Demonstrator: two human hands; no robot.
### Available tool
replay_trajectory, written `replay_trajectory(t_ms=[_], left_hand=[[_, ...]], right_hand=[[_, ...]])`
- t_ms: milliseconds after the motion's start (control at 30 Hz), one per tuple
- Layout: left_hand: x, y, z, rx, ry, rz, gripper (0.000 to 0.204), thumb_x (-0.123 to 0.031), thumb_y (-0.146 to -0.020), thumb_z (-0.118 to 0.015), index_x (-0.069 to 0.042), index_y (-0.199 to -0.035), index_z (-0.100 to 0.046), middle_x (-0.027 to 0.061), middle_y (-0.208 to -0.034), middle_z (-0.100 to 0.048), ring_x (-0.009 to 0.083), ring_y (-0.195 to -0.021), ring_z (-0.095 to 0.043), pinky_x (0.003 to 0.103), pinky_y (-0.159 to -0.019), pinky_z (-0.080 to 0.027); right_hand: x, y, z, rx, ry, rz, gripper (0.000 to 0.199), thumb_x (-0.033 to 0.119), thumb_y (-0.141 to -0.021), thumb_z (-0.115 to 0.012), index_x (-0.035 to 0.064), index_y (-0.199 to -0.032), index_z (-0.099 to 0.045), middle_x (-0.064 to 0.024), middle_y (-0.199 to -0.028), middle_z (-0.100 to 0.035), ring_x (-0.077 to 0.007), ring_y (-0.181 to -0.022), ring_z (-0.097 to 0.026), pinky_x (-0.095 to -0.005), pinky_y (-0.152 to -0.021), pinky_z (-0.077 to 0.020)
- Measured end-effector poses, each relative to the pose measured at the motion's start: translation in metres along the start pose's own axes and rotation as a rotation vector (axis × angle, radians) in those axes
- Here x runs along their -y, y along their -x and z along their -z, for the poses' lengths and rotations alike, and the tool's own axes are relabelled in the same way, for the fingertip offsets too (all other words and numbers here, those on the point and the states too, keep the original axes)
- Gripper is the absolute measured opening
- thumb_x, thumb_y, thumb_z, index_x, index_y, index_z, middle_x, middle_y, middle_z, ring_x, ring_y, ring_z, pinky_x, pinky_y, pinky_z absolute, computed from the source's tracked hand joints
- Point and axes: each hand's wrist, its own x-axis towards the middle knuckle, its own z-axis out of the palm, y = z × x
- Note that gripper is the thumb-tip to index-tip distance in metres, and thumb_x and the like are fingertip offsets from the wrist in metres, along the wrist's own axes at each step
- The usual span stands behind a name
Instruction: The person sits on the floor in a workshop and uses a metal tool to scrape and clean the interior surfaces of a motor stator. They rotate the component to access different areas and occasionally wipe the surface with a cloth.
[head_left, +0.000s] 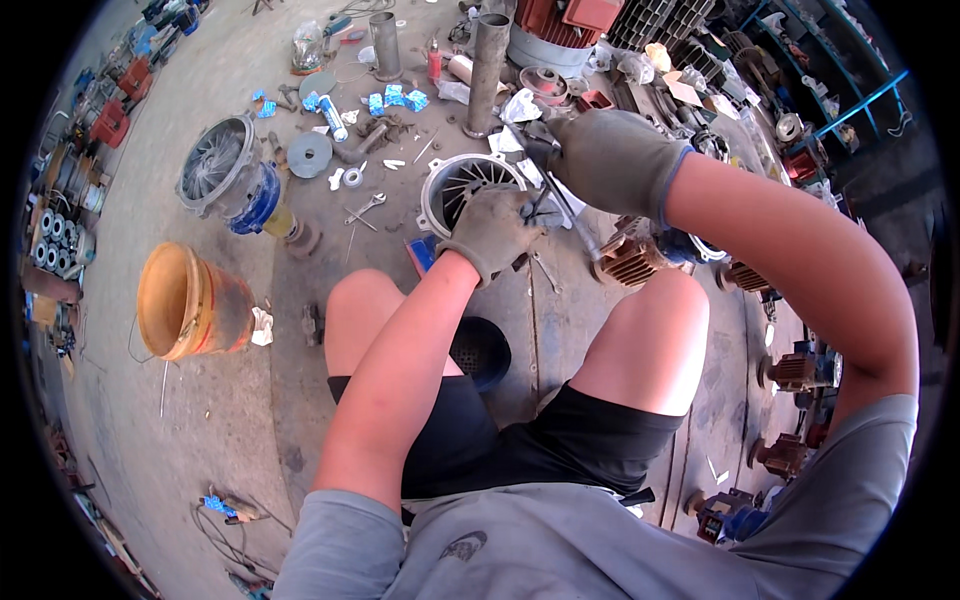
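My right hand (617,157), in a grey-brown glove with dark fingertips, is raised at the right with its fingers closed round the upper end of a long metal bar (572,212). The bar slants down toward the floor on the right. My left hand (497,230), gloved alike, is curled over the near right rim of a round metal motor housing (432,190). Dark slots or vanes line the inside of that housing. What the left fingers pinch, if anything, is too small to make out. A spanner (546,272) lies just below the left hand.
A tall metal tube (488,75) stands beyond the housing. Left are an adjustable wrench (366,210), a finned motor part (218,165) and an orange bucket (215,305). A black perforated bowl-shaped part (482,352) sits between my knees. Motors (632,255) line the right side.
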Motion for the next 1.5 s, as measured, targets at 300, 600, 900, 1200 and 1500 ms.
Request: replay_trajectory(t_ms=[300, 600, 900, 1200, 1500], left_hand=[[-0.001, 0.0, -0.003, -0.047, -0.068, -0.083, 0.033, -0.033, -0.087, -0.085, -0.009, -0.11, -0.084, 0.0174, -0.11, -0.08, 0.0377, -0.109, -0.075, 0.049, -0.1, -0.058], [-0.008, -0.002, -0.002, -0.116, -0.108, -0.161, 0.035, -0.032, -0.089, -0.086, -0.012, -0.117, -0.082, 0.0155, -0.1, -0.081, 0.0347, -0.099, -0.077, 0.048, -0.096, -0.058], [-0.011, -0.004, 0.002, 0.103, 0.034, 0.007, 0.046, -0.036, -0.091, -0.083, -0.008, -0.127, -0.079, 0.0191, -0.117, -0.08, 0.037, -0.118, -0.074, 0.048, -0.106, -0.056], [-0.009, 0.001, 0.003, 0.048, -0.1, -0.026, 0.043, -0.032, -0.093, -0.078, -0.012, -0.131, -0.077, 0.0183, -0.121, -0.078, 0.0384, -0.116, -0.073, 0.05, -0.104, -0.056], [-0.004, -0.004, -0.004, -0.088, -0.123, -0.235, 0.042, -0.042, -0.096, -0.08, -0.011, -0.124, -0.079, 0.0169, -0.111, -0.081, 0.0399, -0.111, -0.074, 0.051, -0.102, -0.056]], right_hand=[[0.005, 0.014, 0.005, -0.036, 0.078, 0.166, 0.058, 0.024, -0.103, -0.069, 0.0077, -0.158, -0.055, -0.0129, -0.126, -0.077, -0.0275, -0.105, -0.077, -0.0441, -0.089, -0.0615], [-0.015, 0.015, -0.008, -0.323, 0.25, 0.393, 0.068, 0.03, -0.097, -0.078, 0.0115, -0.159, -0.058, -0.015, -0.113, -0.079, -0.0339, -0.104, -0.078, -0.0445, -0.088, -0.0618], [-0.018, 0.014, -0.011, -0.529, 0.344, 0.377, 0.064, 0.018, -0.103, -0.065, 0.0202, -0.165, -0.052, -0.0129, -0.141, -0.071, -0.0287, -0.118, -0.073, -0.041, -0.088, -0.0613], [-0.002, -0.002, 0.007, -0.049, 0.061, 0.13, 0.064, 0.029, -0.107, -0.066, 0.0169, -0.168, -0.048, -0.0155, -0.118, -0.078, -0.0308, -0.107, -0.077, -0.0468, -0.087, -0.0618], [-0.025, 0.009, 0.007, -0.49, 0.375, 0.661, 0.065, 0.032, -0.099, -0.073, 0.0121, -0.158, -0.056, -0.0168, -0.108, -0.077, -0.0327, -0.098, -0.077, -0.0445, -0.088, -0.0622]])
